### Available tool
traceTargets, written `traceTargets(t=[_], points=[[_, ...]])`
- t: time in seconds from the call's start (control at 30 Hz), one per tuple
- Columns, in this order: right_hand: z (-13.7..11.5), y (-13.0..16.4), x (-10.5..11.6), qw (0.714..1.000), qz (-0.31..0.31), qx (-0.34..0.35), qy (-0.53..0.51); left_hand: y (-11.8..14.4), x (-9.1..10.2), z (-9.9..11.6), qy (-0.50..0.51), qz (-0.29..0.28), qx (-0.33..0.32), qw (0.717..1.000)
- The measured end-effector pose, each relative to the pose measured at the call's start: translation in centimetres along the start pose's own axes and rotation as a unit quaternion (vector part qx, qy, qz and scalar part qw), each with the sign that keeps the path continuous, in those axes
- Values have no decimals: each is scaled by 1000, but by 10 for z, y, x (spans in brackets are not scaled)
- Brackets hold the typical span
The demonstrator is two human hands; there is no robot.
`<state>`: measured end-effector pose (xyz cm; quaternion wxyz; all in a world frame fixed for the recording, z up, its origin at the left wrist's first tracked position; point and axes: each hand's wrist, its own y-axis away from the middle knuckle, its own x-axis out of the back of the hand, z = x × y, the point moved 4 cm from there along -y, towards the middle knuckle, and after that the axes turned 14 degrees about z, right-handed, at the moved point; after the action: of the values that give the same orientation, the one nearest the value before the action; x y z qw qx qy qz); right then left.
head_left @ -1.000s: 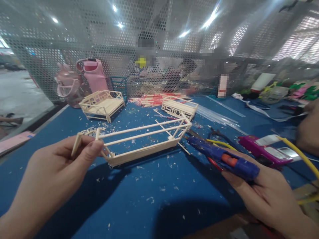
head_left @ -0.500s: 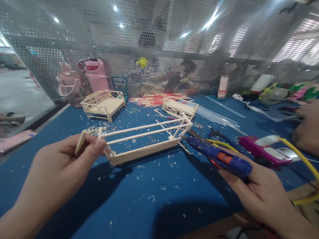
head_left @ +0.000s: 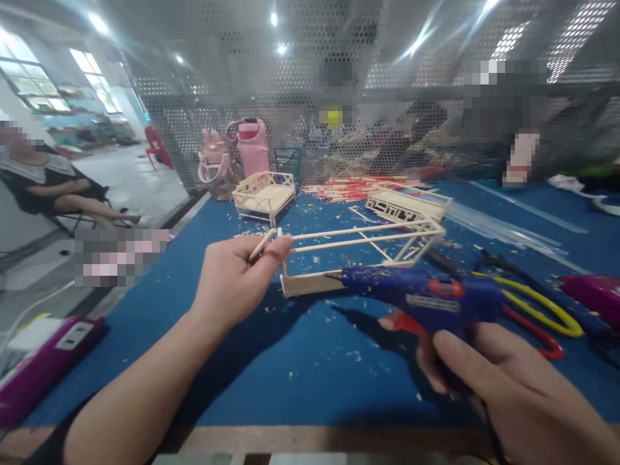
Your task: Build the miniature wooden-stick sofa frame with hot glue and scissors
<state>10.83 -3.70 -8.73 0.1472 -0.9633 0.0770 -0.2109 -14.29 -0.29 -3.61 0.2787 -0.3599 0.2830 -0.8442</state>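
My left hand (head_left: 237, 278) is closed, pinching the left end of a small wooden stick frame (head_left: 310, 283), with a short stick (head_left: 263, 244) also between its fingers. The frame has thin rails above a flat strip and is tilted over the table. My right hand (head_left: 489, 368) wraps the handle of a blue glue gun (head_left: 421, 290), one finger by its red trigger (head_left: 409, 325). The gun's nozzle (head_left: 334, 276) points left, in front of the frame's flat strip; I cannot tell whether it touches. The gun hides part of the frame's right side.
On the blue table (head_left: 310, 381) stand a miniature wooden bench (head_left: 268, 194) and another stick piece (head_left: 407, 203). Behind lie red-and-wood sticks (head_left: 358, 188) and clear glue sticks (head_left: 504, 226). Yellow-handled pliers (head_left: 542, 303) lie right. A purple power strip (head_left: 53, 361) is at left, near a seated person (head_left: 62, 187).
The view has turned left. The glue gun has swung from the frame's right end to in front of its flat strip, nozzle nearer my left hand. My left hand keeps its hold.
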Motion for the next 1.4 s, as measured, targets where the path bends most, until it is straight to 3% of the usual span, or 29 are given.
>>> traceTargets(t=[0.1,0.37,0.57,0.7,1.17,1.4], points=[[-5,3,-23,995,-34,-76,-63,0,-2,0,6,-14,-8,1000],[-16,7,-45,992,-31,-65,-104,0,-5,-2,55,-24,23,998],[-11,2,-50,991,-88,-26,-102,1,-4,-2,74,-28,18,997],[-9,2,-51,991,-59,-46,-113,1,-4,-2,72,-27,18,997],[-12,4,-53,981,-50,-109,-152,0,-4,-2,67,-27,11,997],[-12,5,-54,980,-27,-110,-163,0,-5,-2,69,-30,12,997]])
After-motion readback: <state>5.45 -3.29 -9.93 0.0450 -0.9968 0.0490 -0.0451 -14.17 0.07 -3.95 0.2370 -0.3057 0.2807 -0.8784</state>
